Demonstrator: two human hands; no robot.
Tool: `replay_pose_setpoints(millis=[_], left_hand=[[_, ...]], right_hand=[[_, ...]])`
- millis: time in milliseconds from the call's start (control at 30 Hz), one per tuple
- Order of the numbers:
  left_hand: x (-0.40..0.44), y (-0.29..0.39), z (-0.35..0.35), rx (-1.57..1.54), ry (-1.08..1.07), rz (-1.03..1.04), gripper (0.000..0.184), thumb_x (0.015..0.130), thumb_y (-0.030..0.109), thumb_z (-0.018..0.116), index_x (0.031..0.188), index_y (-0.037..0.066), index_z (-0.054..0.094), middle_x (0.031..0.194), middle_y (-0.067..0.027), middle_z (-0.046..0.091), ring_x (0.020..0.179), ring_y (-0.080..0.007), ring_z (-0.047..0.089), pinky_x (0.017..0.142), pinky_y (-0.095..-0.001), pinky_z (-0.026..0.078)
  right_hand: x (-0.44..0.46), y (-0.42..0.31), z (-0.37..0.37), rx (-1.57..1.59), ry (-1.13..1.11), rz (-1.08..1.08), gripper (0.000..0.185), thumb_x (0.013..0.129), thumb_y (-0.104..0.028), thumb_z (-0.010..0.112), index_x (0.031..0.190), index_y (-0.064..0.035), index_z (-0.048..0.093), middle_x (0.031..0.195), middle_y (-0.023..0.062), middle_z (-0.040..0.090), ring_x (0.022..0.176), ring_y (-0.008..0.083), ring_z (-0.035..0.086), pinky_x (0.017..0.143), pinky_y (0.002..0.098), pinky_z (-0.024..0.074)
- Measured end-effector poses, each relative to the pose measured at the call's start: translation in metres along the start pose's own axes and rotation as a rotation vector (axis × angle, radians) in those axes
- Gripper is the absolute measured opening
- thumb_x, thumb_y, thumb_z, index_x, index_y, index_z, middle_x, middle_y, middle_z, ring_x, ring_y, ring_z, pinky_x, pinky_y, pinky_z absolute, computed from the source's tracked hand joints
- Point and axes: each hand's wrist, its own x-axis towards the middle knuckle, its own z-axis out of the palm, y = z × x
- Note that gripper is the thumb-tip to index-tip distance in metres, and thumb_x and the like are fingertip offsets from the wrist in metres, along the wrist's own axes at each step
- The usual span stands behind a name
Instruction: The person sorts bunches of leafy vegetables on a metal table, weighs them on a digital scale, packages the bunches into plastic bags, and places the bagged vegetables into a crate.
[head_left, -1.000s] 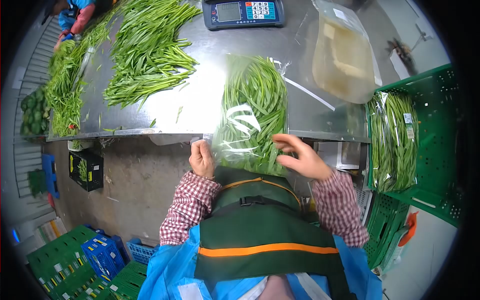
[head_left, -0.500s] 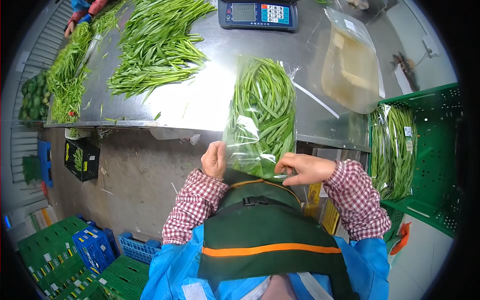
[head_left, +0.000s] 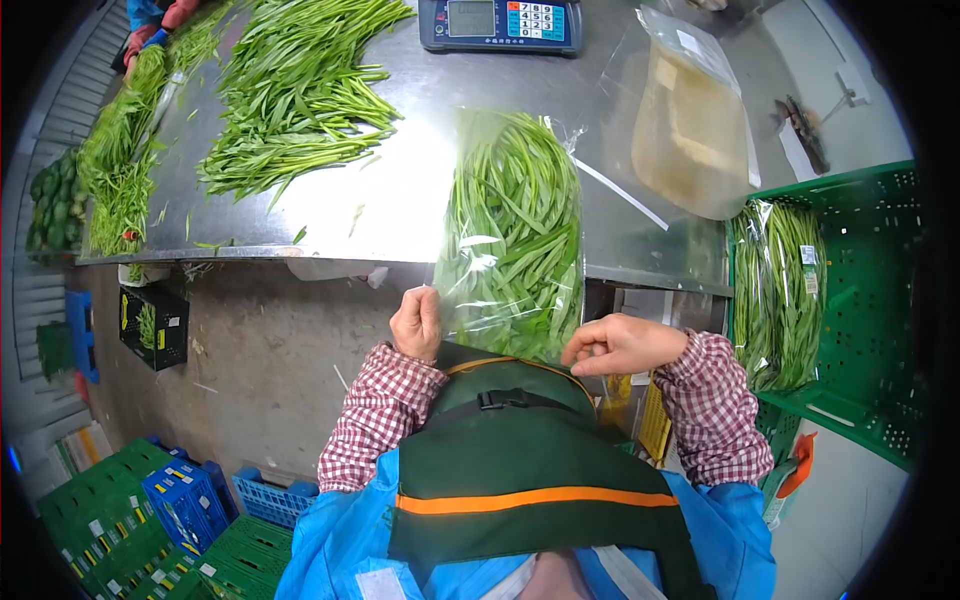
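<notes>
While the left hand (head_left: 415, 323) closes its fingers at the lower left edge of a clear bag (head_left: 512, 240), the right hand (head_left: 628, 345) sits by the lower right corner, fingers half curled; whether it pinches any plastic, I cannot tell. The bag lies in the middle of the frame, mostly on the worktop (head_left: 605, 235), its near end reaching past the edge to the apron (head_left: 520, 435). Greens already fill it, but no label shows on it. Another filled bag (head_left: 775, 300), this one labelled, lies in the green crate (head_left: 872, 300) at the right. Loose greens (head_left: 305, 115) at the upper left remain unbagged, left of the scale (head_left: 500, 27) at the top.
</notes>
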Motion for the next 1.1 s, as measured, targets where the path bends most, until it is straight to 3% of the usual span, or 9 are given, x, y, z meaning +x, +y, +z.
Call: replay_pose_setpoints(millis=[133,233,367,467,600,833,933,1067,1100], left_hand=[[0.000,0.001,-0.003,-0.053,-0.017,-0.066,0.013,0.090,0.014,0.053,0.086,0.002,0.056,0.060,-0.0008,0.051,0.051,-0.0051,0.045,0.048,-0.0200,0.038],[0.000,0.002,-0.001,-0.013,-0.017,-0.044,0.012,0.090,0.013,0.052,0.086,0.002,0.056,0.060,-0.0012,0.051,0.051,-0.0056,0.045,0.048,-0.0205,0.038],[-0.001,-0.005,0.006,0.025,0.042,0.090,0.017,0.092,0.016,0.049,0.084,0.001,0.053,0.057,0.0039,0.047,0.047,-0.0015,0.039,0.042,-0.0177,0.029],[-0.001,-0.009,-0.001,0.009,0.045,0.060,0.016,0.092,0.014,0.048,0.084,0.001,0.052,0.057,0.0040,0.046,0.048,-0.0014,0.038,0.042,-0.0176,0.030],[0.006,-0.011,-0.006,0.035,0.048,0.130,0.016,0.092,0.014,0.048,0.084,0.001,0.052,0.055,0.0040,0.045,0.046,-0.0018,0.037,0.042,-0.0178,0.029],[0.000,-0.007,-0.007,0.062,-0.007,0.120,0.014,0.091,0.013,0.049,0.086,0.000,0.053,0.055,0.0037,0.045,0.047,-0.0016,0.038,0.042,-0.0173,0.030],[0.000,-0.001,-0.002,0.048,0.004,0.136,0.014,0.091,0.013,0.050,0.086,0.000,0.053,0.056,0.0035,0.046,0.047,-0.0017,0.039,0.042,-0.0171,0.030],[0.001,0.002,-0.004,0.062,0.114,0.132,0.017,0.092,0.016,0.048,0.086,0.001,0.053,0.057,0.0033,0.047,0.047,-0.0023,0.040,0.043,-0.0181,0.032],[0.002,0.001,-0.006,0.066,0.160,0.129,0.017,0.092,0.016,0.048,0.085,0.001,0.053,0.057,0.0033,0.047,0.048,-0.0024,0.040,0.043,-0.0183,0.033]], right_hand=[[0.007,0.006,0.007,-0.480,0.315,-0.234,0.013,0.073,-0.017,0.063,0.074,-0.0051,0.057,0.068,0.0073,0.055,0.066,0.0248,0.056,0.063,0.0356,0.0415],[-0.001,-0.026,0.023,-0.987,0.483,-0.280,0.014,0.070,-0.017,0.064,0.067,-0.0082,0.054,0.066,0.0049,0.051,0.065,0.0214,0.053,0.063,0.0333,0.0375],[-0.009,-0.054,0.025,-1.058,0.554,-0.294,0.013,0.068,-0.016,0.065,0.068,-0.0097,0.054,0.067,0.0045,0.050,0.067,0.0203,0.052,0.066,0.0325,0.0376],[-0.007,-0.048,0.015,-0.751,0.592,-0.533,0.011,0.069,-0.015,0.066,0.074,-0.0087,0.058,0.072,0.0045,0.055,0.074,0.0204,0.055,0.073,0.0318,0.0393],[0.004,-0.010,0.004,-0.099,0.271,-0.340,0.010,0.074,-0.014,0.065,0.080,-0.0085,0.059,0.070,0.0024,0.054,0.075,0.0179,0.055,0.078,0.0316,0.0374],[-0.012,-0.028,0.005,-0.874,0.482,-0.392,0.016,0.069,-0.021,0.067,0.075,-0.0105,0.055,0.064,0.0017,0.047,0.069,0.0197,0.049,0.073,0.0345,0.0371],[-0.022,-0.058,0.016,-1.113,0.512,-0.283,0.021,0.066,-0.022,0.068,0.073,-0.0090,0.053,0.073,0.0047,0.049,0.071,0.0215,0.050,0.076,0.0352,0.0380],[-0.024,-0.046,0.009,-0.791,0.596,-0.225,0.026,0.068,-0.017,0.070,0.083,-0.0051,0.052,0.086,0.0045,0.049,0.077,0.0192,0.051,0.078,0.0350,0.0405],[-0.025,-0.040,0.004,-0.411,0.713,-0.191,0.027,0.070,-0.016,0.070,0.087,-0.0046,0.051,0.089,0.0040,0.049,0.080,0.0177,0.051,0.078,0.0344,0.0411]])
